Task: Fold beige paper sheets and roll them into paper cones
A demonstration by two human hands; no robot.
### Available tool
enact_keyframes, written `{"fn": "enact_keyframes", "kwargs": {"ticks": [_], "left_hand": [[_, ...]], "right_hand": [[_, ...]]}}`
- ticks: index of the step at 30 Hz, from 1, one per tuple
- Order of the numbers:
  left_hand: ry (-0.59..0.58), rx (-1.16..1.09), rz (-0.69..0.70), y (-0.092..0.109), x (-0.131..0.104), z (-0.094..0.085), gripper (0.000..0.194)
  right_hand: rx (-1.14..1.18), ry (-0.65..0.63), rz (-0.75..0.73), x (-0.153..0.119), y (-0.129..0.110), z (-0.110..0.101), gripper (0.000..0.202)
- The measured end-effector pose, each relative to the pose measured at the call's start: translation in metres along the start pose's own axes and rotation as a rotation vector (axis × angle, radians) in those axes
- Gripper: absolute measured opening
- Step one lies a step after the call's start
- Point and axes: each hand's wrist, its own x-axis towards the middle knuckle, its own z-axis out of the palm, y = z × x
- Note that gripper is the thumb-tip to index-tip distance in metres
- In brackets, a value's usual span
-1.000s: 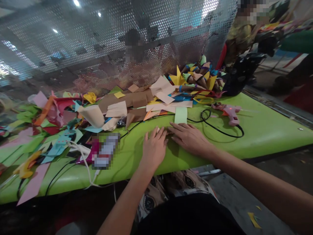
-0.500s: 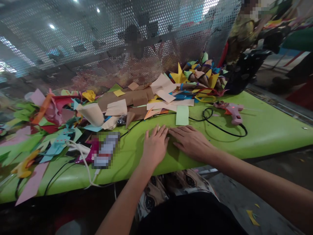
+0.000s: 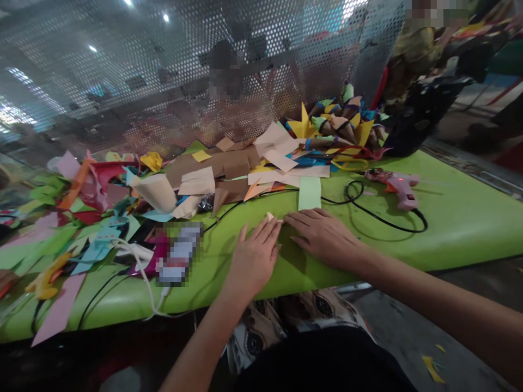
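My left hand (image 3: 255, 256) lies palm down on the green table with its fingers stretched forward. A small piece of pale paper (image 3: 270, 216) peeks out at its fingertips; the rest is covered. Just to the right, my right hand (image 3: 322, 234) rests flat, fingers extended toward the left hand and their tips close to the paper's right end. Neither hand is closed around anything. Beyond the right hand lies a light green paper strip (image 3: 310, 193). To the right of it, a pink glue gun (image 3: 402, 187) with a red light rests on the table, its black cord looping left.
A blurred-out phone (image 3: 181, 253) with a white cable lies left of my hands. Paper scraps, a rolled beige paper (image 3: 155, 191) and a yellow glue gun (image 3: 49, 276) fill the left. Paper cones (image 3: 343, 122) are heaped at the back, before a perforated metal panel (image 3: 171, 81). A person sits far right.
My left hand has drawn slightly back toward me and left, exposing more of the pale paper. The right hand stays flat beside it. The whole view has shifted a little.
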Motion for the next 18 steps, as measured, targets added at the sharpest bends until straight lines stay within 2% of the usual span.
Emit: {"fn": "enact_keyframes", "kwargs": {"ticks": [8, 13, 18], "left_hand": [[-0.061, -0.034, 0.017, -0.002, 0.018, 0.002, 0.046], [-0.073, -0.074, 0.015, -0.007, 0.02, -0.002, 0.044], [-0.104, -0.112, 0.017, -0.012, 0.024, -0.004, 0.045]], "right_hand": [[0.048, -0.018, -0.002, 0.008, 0.01, -0.001, 0.039], [0.061, 0.032, 0.002, -0.004, 0.01, -0.003, 0.047], [0.033, -0.01, -0.011, -0.013, 0.001, 0.001, 0.054]]}}
